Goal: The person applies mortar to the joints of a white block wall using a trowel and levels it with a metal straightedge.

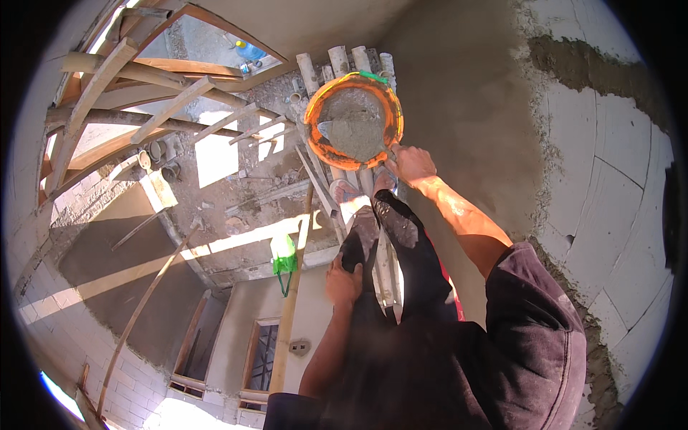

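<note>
Two bare hands are in view: the left hand lies released over the left trouser leg, with nothing seen in its fingers, while the right hand reaches forward with bent fingers to the near right rim of one orange tub; whether they grasp that rim or a handle beside it, I cannot tell. Two sandalled feet, a left foot and a right foot, stand on a narrow platform of poles, just short of the tub, which sits near the platform's far end and leaves little standing room between. Inside the tub is grey mortar, level below the rim, with one small pale object at its left side, too small to name; mortar also smears the inner wall. At least four pole ends jut past the tub at the platform's far edge. Along the right edge rises a plastered wall, close by, whereas the left edge gives onto open room above a littered floor. On that left side one green bag hangs beside an upright pole. Farther off, at least two small buckets stand by the timbers, their contents unclear, and one blue bottle shows through a wood-framed opening.
</note>
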The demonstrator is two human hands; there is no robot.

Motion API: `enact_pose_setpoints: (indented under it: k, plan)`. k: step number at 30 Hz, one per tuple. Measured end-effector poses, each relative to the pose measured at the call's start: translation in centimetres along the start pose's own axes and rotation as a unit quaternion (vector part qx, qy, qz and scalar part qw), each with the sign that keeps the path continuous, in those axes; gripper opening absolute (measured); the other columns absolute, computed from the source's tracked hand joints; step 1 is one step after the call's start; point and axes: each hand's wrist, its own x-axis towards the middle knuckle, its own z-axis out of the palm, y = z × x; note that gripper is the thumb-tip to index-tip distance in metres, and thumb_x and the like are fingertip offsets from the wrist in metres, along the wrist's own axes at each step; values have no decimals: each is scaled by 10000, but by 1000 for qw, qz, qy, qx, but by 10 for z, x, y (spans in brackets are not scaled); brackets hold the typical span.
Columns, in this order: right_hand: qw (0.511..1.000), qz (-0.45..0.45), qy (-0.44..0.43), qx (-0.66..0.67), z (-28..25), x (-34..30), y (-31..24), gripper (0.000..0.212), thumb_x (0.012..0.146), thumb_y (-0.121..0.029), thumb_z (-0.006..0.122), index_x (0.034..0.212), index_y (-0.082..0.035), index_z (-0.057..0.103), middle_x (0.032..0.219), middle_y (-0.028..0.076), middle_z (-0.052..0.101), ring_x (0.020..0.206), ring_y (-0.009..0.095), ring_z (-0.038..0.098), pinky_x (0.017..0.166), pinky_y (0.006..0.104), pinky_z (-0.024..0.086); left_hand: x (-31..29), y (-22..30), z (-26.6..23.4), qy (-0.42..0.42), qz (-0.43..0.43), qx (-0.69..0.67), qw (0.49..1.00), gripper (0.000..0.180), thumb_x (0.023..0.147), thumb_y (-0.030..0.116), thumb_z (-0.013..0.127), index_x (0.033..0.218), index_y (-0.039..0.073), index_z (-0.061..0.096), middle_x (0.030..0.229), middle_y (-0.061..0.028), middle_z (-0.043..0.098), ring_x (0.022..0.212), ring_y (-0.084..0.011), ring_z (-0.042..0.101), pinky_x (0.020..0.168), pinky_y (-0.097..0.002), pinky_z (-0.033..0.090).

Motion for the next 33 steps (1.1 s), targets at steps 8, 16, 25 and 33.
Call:
enact_pose_setpoints:
  k: [8, 16, 25, 33]
  plan:
    - [987, -113, 75, 83, -248, -197, -106, 292, 903, -286, 684, 968, -41, 539, 794, 193, 668, 735, 411, 654, 650, 493, 519, 34, -74, 38, -3, 111, -187, 976, 823, 758, 430, 813, 1327, -90, 524, 1263, -263, 628, 1180, -376, 615, 1026, -434, 468]
    - [900, 83, -47, 425, -549, -372, 5, 256, 927, -221, 685, 977, 30, 686, 675, 70, 634, 507, 121, 582, 432, 278, 468, 47, -133, -3, -76, 58, -352, 931, 785, 832, 302, 788, 1415, -54, 400, 1011, -164, 667, 870, -243, 666, 720, -382, 554]
    - [929, 164, 320, 94, -646, -459, -42, 276, 941, -304, 591, 780, -81, 564, 596, -15, 507, 473, 55, 451, 435, 256, 360, -25, -124, -57, -81, -79, -389, 914, 403, 895, 184, 704, 1227, 32, 532, 725, -42, 565, 505, -147, 513, 426, -324, 391]
    - [998, 20, 8, -61, -255, -214, -22, 273, 967, -262, 551, 1026, 2, 583, 956, 212, 673, 834, 407, 689, 759, 507, 537, -17, -25, -10, -21, 103, -277, 955, 587, 931, 369, 694, 1319, -47, 550, 1112, -247, 685, 1058, -356, 660, 917, -425, 497]
